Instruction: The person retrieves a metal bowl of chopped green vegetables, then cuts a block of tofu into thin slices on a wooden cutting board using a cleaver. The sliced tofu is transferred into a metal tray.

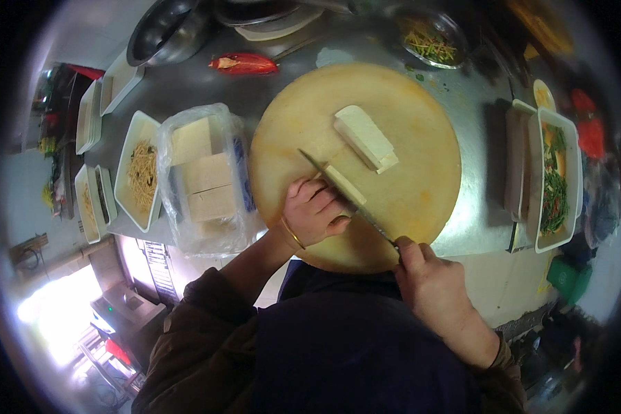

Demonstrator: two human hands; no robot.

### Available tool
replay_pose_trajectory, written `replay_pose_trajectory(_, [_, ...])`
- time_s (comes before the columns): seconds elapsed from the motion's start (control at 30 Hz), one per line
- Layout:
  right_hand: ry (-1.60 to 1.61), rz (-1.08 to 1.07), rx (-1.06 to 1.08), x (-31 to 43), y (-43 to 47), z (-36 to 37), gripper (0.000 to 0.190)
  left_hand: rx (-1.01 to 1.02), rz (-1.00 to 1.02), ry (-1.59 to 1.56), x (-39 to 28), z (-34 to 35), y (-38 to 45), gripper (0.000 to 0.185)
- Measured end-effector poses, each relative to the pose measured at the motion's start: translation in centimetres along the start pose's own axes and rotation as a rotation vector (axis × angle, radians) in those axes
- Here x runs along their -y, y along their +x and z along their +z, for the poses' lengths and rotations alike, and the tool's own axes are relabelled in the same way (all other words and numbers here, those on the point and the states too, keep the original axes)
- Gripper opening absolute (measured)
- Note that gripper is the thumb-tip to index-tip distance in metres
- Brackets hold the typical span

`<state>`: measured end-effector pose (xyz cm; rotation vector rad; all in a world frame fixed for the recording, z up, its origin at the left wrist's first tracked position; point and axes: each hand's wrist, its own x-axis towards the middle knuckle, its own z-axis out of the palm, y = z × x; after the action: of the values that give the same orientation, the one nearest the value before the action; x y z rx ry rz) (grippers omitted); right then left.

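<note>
On the round cutting board lies a pale block, seemingly tofu, cut into thin slices that stay together, its near end slightly fanned. My right hand grips the handle of a kitchen knife, whose blade points up and left across the board. Just right of the blade, a narrow pale strip of the same kind lies along it. My left hand rests on the board left of the blade, fingers bent and close to it. Whatever lies under those fingers is hidden.
Left of the board, a clear plastic bag encloses several pale blocks. A white tray of shredded food stands beyond it. A red pepper and metal bowls sit at the back. At right is a tray of cut greens.
</note>
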<state>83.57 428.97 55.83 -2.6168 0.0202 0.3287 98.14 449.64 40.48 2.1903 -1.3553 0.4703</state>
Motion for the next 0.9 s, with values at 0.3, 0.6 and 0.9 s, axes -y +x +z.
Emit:
replay_pose_trajectory(0.3, [-0.085, 0.005, 0.046, 0.5, 0.5, 0.0, 0.028, 0.0, -0.005, -0.008, 0.1, 0.1, 0.3, 0.034])
replay_pose_trajectory(0.6, [-0.093, 0.07, 0.15, -0.8, 2.5, 2.2, 0.03, 0.027, -0.031, -0.042, 0.2, 0.2, 0.0, 0.033])
replay_pose_trajectory(0.9, [0.155, 0.013, -0.026, -2.9, 4.3, 3.6, 0.033, 0.067, -0.003, -0.106, 0.1, -1.5, -0.4, 0.039])
